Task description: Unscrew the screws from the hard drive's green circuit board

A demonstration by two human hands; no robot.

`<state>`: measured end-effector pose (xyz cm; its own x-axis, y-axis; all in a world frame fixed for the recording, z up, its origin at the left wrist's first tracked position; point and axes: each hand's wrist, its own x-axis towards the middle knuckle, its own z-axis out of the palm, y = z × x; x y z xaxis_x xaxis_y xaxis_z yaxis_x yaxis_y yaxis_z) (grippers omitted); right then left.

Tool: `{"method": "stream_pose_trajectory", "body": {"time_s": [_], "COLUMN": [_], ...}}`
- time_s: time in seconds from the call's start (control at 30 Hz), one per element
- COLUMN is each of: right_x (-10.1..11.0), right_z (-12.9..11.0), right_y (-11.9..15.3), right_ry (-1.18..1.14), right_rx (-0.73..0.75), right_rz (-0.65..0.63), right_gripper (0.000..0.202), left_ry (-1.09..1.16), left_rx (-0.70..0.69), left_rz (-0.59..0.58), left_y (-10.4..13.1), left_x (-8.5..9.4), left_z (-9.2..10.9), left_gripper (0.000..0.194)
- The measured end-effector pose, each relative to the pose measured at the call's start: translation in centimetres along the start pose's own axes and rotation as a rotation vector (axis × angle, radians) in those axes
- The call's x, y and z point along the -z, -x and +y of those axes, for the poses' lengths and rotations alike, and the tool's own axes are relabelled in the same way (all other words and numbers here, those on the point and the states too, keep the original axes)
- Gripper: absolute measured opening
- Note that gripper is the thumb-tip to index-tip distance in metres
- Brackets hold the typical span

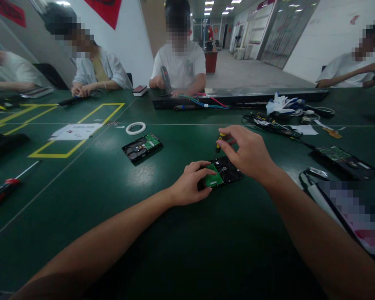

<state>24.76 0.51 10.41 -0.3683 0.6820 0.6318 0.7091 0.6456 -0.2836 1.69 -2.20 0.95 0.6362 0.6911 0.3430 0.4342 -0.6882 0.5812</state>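
Note:
A hard drive [230,170] lies on the green table, its circuit board side facing up. My left hand [192,183] grips its left end, thumb and fingers closed around the edges beside the green board. Over the drive's far edge, my right hand [245,150] pinches a small yellow-and-black screwdriver [219,143] held upright. Its thin shaft points down at the drive's far side; whether the tip sits in a screw is too small to tell. Left of my hands lies a second hard drive [143,147], board side up, untouched.
A red-and-black screwdriver [6,189] lies at the left. A white tape ring [135,128] and a paper sheet [76,131] are farther back. Another drive [343,160], cables [273,125] and gloves [281,104] lie at right. Across the table, a person [178,62] holds a power tool.

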Motion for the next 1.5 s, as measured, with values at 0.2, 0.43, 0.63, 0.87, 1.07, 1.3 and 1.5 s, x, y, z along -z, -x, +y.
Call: {"method": "stream_pose_trajectory", "body": {"time_s": [0.2, 0.43, 0.63, 0.87, 1.07, 1.3, 1.5], "right_x": [0.2, 0.2, 0.3, 0.3, 0.3, 0.3, 0.3], "right_z": [-0.2, -0.2, -0.2, -0.3, -0.3, -0.4, -0.2], "right_y": [0.0, 0.0, -0.1, 0.0, -0.1, -0.1, -0.1], "right_ry": [-0.002, 0.005, 0.005, 0.011, 0.003, 0.001, 0.007], "right_rx": [0.020, 0.022, 0.028, 0.046, 0.033, 0.032, 0.046], "right_rz": [-0.016, -0.005, -0.005, 0.003, 0.002, 0.002, 0.007], "right_gripper": [0.022, 0.021, 0.020, 0.021, 0.020, 0.020, 0.021], "left_ry": [0.001, -0.099, -0.161, -0.231, -0.277, -0.329, -0.401], "left_rx": [0.083, 0.057, 0.039, 0.033, 0.012, -0.030, -0.120], "left_rz": [-0.073, -0.086, -0.083, -0.134, -0.143, -0.164, -0.172], "left_y": [-0.7, -0.9, -0.8, -0.5, -0.7, -0.9, -1.0], "left_x": [0.3, 0.2, 0.5, 0.6, 0.9, 1.3, 1.1], "left_z": [0.4, 1.0, 1.0, 0.6, 0.7, 0.7, 0.5], "left_gripper": [0.055, 0.048, 0.048, 0.062, 0.061, 0.053, 0.050]}}
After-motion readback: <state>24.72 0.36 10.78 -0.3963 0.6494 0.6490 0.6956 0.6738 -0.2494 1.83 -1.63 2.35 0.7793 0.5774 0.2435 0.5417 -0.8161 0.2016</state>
